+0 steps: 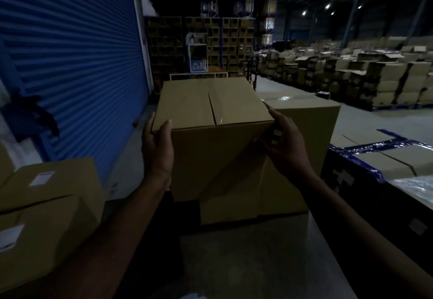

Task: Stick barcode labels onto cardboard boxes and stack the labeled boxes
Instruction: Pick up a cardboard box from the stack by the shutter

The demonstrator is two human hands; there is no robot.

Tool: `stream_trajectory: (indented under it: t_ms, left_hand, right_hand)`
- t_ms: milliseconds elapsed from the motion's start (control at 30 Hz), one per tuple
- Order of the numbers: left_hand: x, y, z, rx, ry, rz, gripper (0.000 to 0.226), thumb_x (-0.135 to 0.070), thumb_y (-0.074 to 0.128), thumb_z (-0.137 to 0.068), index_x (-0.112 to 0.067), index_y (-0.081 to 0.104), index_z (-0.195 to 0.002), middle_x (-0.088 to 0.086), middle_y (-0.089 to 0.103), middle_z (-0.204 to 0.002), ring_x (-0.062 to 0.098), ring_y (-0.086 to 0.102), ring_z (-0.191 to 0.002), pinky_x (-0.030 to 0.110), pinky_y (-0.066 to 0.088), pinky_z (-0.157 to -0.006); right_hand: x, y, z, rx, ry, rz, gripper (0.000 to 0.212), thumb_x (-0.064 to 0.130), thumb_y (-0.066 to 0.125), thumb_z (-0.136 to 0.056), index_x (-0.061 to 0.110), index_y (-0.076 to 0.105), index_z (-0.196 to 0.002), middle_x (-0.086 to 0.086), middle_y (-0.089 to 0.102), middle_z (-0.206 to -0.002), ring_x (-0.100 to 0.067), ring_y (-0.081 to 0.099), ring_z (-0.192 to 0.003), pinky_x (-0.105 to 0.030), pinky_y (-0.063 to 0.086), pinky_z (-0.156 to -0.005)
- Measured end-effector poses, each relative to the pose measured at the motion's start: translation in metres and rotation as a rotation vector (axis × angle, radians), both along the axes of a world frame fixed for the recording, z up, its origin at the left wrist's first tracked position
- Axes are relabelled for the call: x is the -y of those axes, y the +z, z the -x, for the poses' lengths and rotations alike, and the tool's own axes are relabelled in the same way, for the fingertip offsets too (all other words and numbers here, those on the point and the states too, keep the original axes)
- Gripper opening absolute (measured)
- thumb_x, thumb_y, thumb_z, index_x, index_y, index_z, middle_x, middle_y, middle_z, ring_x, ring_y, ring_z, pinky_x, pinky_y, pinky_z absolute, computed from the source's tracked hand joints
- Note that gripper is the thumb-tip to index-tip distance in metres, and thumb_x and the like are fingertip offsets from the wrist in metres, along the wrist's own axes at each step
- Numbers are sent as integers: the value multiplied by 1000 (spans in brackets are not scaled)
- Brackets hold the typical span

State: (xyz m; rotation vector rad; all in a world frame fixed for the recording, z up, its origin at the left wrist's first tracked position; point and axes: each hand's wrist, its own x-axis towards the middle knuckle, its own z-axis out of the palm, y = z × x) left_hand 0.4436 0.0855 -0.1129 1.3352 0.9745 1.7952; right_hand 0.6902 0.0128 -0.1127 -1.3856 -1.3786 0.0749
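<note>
A plain brown cardboard box (210, 120) is held in front of me, tilted, its taped top seam facing up. My left hand (157, 144) grips its near left corner, thumb on the top edge. My right hand (284, 149) grips the near right corner, fingers on the side. No label shows on the faces I can see. Behind and to the right, another sealed box (311, 120) stands on lower boxes. At the left stand two stacked boxes (46, 205), each bearing a white label (41, 178).
A blue roller shutter (70, 64) fills the left. A dark wrapped pallet with blue tape (375, 158) lies at the right. Rows of stacked cartons (351, 74) and racking (210, 41) stand beyond. Grey concrete floor (246, 263) lies below.
</note>
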Motion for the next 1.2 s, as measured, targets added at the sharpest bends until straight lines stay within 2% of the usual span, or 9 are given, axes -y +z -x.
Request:
stream_trajectory:
  t_ms: [167, 300, 467, 700, 800, 833, 933, 1000, 1200]
  left_hand:
    - [-55, 16, -44, -16, -18, 46, 47, -33, 54, -102, -25, 43, -147, -20, 48, -123, -4, 47, -112, -3, 33, -78]
    - [-94, 22, -74, -49, -12, 91, 55, -37, 53, -102, -24, 37, -153, -6, 41, -149, 6, 39, -127, 19, 28, -98]
    - [-128, 17, -100, -57, 11, 113, 55, -36, 53, -102, -23, 35, -153, -1, 37, -156, 15, 38, -137, 22, 27, -99]
    - [-159, -14, -116, -76, 4, 202, 58, -40, 54, -101, -24, 34, -153, -1, 38, -155, 12, 39, -133, 26, 30, -101]
    - [-169, -26, -113, -116, -24, 255, 64, -54, 55, -96, -18, 42, -148, 12, 45, -151, 26, 47, -134, 38, 41, -108]
    - [-170, -27, -112, -127, -34, 251, 66, -58, 55, -94, -19, 44, -146, 13, 46, -149, 27, 48, -132, 41, 42, -108]
    - [-169, -29, -112, -148, -35, 192, 66, -57, 53, -96, -27, 36, -152, 0, 43, -151, 15, 44, -133, 30, 37, -102]
    - [-166, -32, -109, -185, -19, 160, 68, -59, 51, -96, -29, 32, -154, -1, 39, -155, 15, 40, -138, 28, 35, -101]
    - [-134, -43, -83, -292, -2, 56, 67, -58, 54, -94, -28, 36, -151, -13, 42, -149, 5, 40, -137, 30, 37, -111]
  right_hand:
    - [-55, 13, -35, 116, -140, -144, 66, 16, 78, -77, 22, 48, -136, 8, 57, -122, -12, 58, -107, -39, 58, -84]
    - [-96, 19, -62, 214, -255, -137, 56, 20, 76, -78, 15, 55, -129, -6, 61, -119, -21, 57, -107, -43, 54, -86]
    - [-129, 18, -84, 292, -306, -50, 56, 20, 79, -76, 12, 57, -127, -11, 58, -118, -27, 51, -109, -42, 51, -86]
    - [-145, -8, -97, 329, -315, 10, 52, 18, 80, -76, 10, 58, -122, -11, 52, -116, -21, 49, -104, -24, 41, -78]
    - [-147, -17, -97, 364, -325, 12, 50, 17, 81, -76, 10, 59, -120, -10, 48, -118, -11, 43, -96, -18, 39, -73]
    - [-146, -18, -97, 366, -331, 12, 50, 16, 81, -76, 11, 58, -120, -10, 47, -119, -10, 41, -96, -18, 39, -72]
    - [-145, -20, -96, 391, -355, 3, 53, 17, 81, -75, 11, 57, -121, -10, 44, -120, -15, 44, -99, -21, 44, -69]
    - [-145, -22, -94, 423, -371, 0, 56, 20, 82, -74, 12, 56, -123, -10, 43, -120, -21, 46, -106, -26, 50, -68]
    - [-133, -22, -57, 356, -223, -82, 49, 31, 75, -83, 18, 56, -126, -7, 47, -126, -19, 47, -113, -28, 51, -76]
